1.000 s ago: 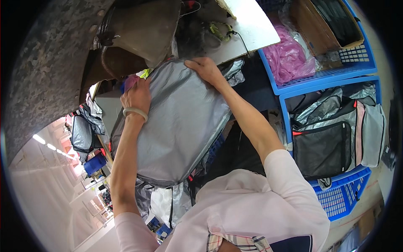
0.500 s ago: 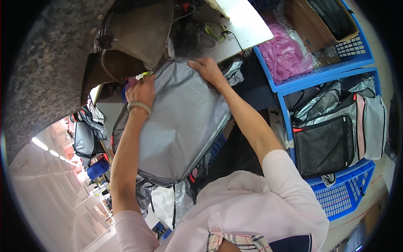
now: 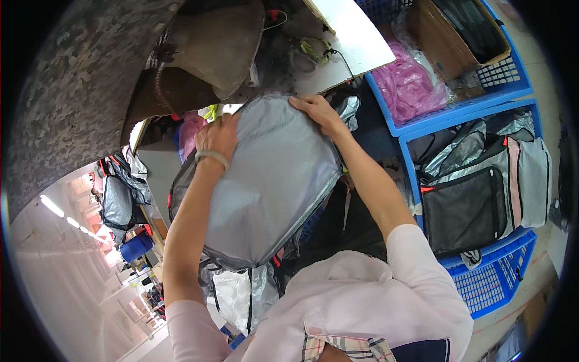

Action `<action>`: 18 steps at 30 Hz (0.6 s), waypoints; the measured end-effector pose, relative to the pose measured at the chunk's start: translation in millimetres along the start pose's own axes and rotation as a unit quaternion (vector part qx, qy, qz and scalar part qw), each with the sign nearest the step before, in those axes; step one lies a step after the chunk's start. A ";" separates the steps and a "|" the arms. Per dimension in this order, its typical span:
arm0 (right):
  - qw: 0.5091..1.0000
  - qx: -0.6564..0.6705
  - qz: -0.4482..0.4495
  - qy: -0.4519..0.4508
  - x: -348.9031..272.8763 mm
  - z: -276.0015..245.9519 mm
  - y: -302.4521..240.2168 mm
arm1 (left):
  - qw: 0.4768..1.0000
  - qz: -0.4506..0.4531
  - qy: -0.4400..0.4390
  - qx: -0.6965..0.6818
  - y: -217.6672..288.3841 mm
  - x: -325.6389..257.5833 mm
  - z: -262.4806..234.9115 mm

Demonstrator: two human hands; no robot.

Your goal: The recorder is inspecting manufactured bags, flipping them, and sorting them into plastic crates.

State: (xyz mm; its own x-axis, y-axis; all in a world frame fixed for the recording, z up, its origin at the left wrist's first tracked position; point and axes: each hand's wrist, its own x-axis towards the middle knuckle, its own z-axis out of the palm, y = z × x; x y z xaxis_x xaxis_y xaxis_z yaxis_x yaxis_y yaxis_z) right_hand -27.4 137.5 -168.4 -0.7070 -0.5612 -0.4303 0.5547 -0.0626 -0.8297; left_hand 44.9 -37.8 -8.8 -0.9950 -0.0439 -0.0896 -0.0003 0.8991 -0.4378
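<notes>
A silver-grey foil-lined bag point(image 3: 271, 181) with dark edging spreads out in front of me, its lining facing up. At its far left edge my left hand point(image 3: 218, 137) is closed, fingers curled round the rim and partly hidden by it. On the far right edge, my right hand point(image 3: 318, 113) pinches the rim between thumb and fingers. Beneath the bag's near end hang more silver and white foil pieces point(image 3: 241, 295), partly covered by it.
Beyond the bag stands a brown machine part point(image 3: 217, 48) beside a white tabletop point(image 3: 356, 39). To the right, one blue crate point(image 3: 405, 142) holds grey and silver bags; another point(image 3: 458, 108) holds pink plastic and a cardboard box point(image 3: 452, 36). A patterned surface point(image 3: 72, 90) looms at upper left.
Both hands have shifted right and slightly nearer to me with the bag's far edge. The lining lies smoother and more spread than before.
</notes>
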 end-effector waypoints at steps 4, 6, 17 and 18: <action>0.992 -0.088 0.065 -0.059 -13.9 8.7 -17.0 | 0.999 0.016 0.022 -0.045 -5.6 -31.5 -4.7; 0.987 -0.050 0.120 -0.089 -14.1 19.3 -20.0 | 0.993 0.023 0.047 -0.108 -10.5 -40.0 -5.4; 0.979 0.174 0.075 -0.078 42.8 52.6 -7.3 | 0.998 -0.002 0.055 -0.033 -37.7 -6.0 -2.1; 0.977 0.176 0.082 -0.088 49.0 52.6 -8.6 | 0.996 0.008 0.090 -0.026 -38.3 -2.5 -0.4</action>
State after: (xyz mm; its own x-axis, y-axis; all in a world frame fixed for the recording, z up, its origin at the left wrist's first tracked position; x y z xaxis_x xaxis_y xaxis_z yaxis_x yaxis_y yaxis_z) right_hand -43.8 67.2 -163.7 -0.5270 -0.7190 -0.4530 0.7923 -0.2230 -0.5679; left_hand 47.3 -71.9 8.6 -0.9967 0.0455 0.0669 0.0159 0.9208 -0.3896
